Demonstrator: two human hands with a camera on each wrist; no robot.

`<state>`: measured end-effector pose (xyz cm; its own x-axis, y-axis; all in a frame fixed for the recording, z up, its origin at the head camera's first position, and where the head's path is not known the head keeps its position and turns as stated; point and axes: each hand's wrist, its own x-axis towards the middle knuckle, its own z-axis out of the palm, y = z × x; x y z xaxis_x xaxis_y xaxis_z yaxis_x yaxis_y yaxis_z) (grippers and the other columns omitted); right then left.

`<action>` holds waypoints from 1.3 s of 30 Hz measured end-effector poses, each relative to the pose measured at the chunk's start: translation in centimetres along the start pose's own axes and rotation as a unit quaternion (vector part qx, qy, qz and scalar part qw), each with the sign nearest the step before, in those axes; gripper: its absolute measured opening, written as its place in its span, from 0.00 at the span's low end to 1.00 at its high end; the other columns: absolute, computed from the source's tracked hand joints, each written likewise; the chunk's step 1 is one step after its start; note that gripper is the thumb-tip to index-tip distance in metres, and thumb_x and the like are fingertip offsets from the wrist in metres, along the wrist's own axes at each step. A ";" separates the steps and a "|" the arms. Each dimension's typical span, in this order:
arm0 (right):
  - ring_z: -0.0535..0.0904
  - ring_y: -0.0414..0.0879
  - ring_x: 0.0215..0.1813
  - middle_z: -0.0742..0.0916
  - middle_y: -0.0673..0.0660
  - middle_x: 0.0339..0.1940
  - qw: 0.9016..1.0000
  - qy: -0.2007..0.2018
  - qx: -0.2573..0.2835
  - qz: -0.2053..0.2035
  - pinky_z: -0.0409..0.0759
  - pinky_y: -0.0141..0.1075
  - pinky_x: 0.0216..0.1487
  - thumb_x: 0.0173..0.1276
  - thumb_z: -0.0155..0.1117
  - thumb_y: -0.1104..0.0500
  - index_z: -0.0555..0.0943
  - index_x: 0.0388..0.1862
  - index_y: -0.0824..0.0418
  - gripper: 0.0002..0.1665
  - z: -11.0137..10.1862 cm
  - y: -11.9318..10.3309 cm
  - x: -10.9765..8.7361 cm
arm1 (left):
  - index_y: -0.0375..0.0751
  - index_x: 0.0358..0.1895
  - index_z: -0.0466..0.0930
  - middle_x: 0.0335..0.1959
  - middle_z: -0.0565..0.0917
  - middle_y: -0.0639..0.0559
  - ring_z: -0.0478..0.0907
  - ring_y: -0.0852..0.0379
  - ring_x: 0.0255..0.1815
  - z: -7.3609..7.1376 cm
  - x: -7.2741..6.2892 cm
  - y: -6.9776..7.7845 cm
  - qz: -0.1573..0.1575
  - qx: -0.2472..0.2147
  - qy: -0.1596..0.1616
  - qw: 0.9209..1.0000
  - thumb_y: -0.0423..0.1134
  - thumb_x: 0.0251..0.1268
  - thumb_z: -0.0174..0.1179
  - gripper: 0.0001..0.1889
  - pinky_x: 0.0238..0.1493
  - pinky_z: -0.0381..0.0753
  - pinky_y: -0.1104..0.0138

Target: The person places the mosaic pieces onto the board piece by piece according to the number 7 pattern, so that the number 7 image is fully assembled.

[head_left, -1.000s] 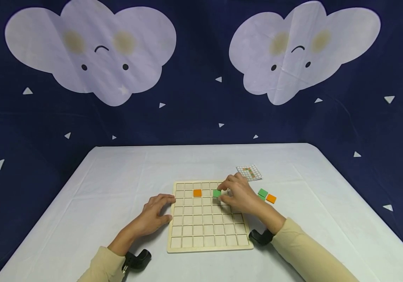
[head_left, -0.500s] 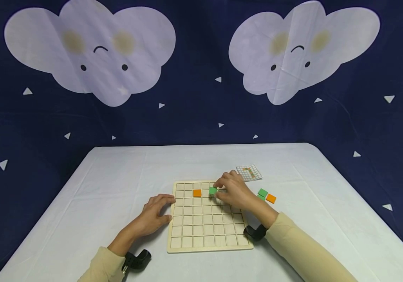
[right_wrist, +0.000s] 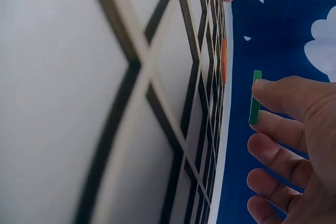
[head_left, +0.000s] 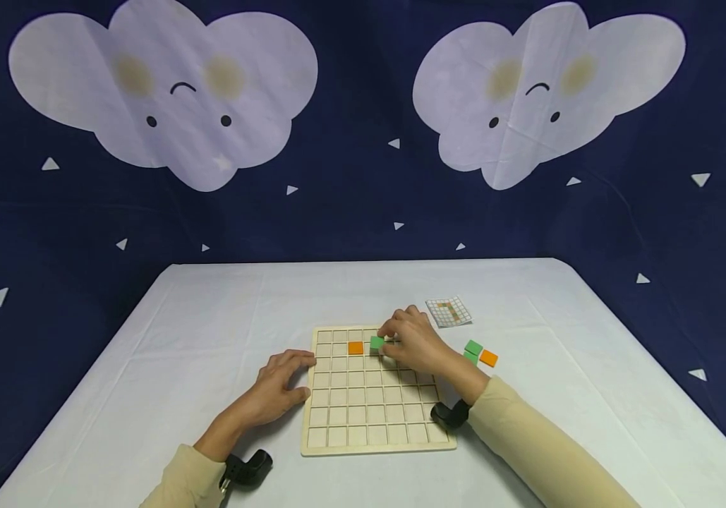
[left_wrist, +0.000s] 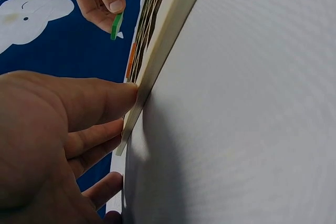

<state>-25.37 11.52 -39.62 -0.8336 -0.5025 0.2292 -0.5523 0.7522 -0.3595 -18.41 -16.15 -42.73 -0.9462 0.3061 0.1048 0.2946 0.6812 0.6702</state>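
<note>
Between thumb and index finger my right hand pinches a green square tile. In the right wrist view that tile is held a little off the surface of the wooden grid board. An orange square tile sits in a cell in the board's second row from the back, left of the green one. My left hand touches the board's left edge with thumb and fingertips, its fingers fairly straight. The left wrist view shows the thumb against the board's side.
Right of the board lie two green tiles and an orange tile on the white tablecloth. A small printed grid card lies behind the board. Each wrist carries a black camera mount.
My right hand has carried the green tile leftward over the board, closer to the orange tile. The left hand has stayed in place.
</note>
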 end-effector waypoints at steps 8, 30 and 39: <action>0.66 0.43 0.40 0.82 0.49 0.34 1.000 -0.008 -0.005 0.005 0.61 0.39 0.45 0.56 0.70 0.53 0.85 0.41 0.56 0.14 0.3 0.1 0.7 | 0.41 0.55 0.75 0.62 0.73 0.50 0.61 0.43 0.66 0.0 0.0 0.0 0.004 0.005 0.002 1.000 0.30 0.54 0.62 0.22 0.60 0.54 0.46; 0.66 0.42 0.39 0.82 0.49 0.34 0.999 -0.045 0.002 0.006 0.61 0.39 0.44 0.59 0.68 0.53 0.85 0.41 0.53 0.12 0.9 0.2 1.5 | 0.40 0.56 0.75 0.62 0.73 0.49 0.60 0.43 0.66 -0.1 0.0 0.1 0.006 0.000 0.000 1.000 0.30 0.54 0.62 0.22 0.60 0.54 0.46; 0.66 0.42 0.38 0.82 0.48 0.34 0.998 -0.057 0.012 0.009 0.62 0.38 0.44 0.58 0.69 0.53 0.85 0.40 0.54 0.11 1.1 0.5 1.6 | 0.40 0.55 0.75 0.62 0.73 0.49 0.61 0.43 0.66 -0.1 -0.1 0.2 0.006 0.001 0.000 1.000 0.31 0.55 0.62 0.22 0.60 0.54 0.46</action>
<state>-26.99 10.63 -40.43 -0.8363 -0.5352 0.1192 -0.5358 0.7516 -0.3848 -18.30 -16.10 -42.52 -0.9422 0.3154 0.1128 0.3069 0.6783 0.6676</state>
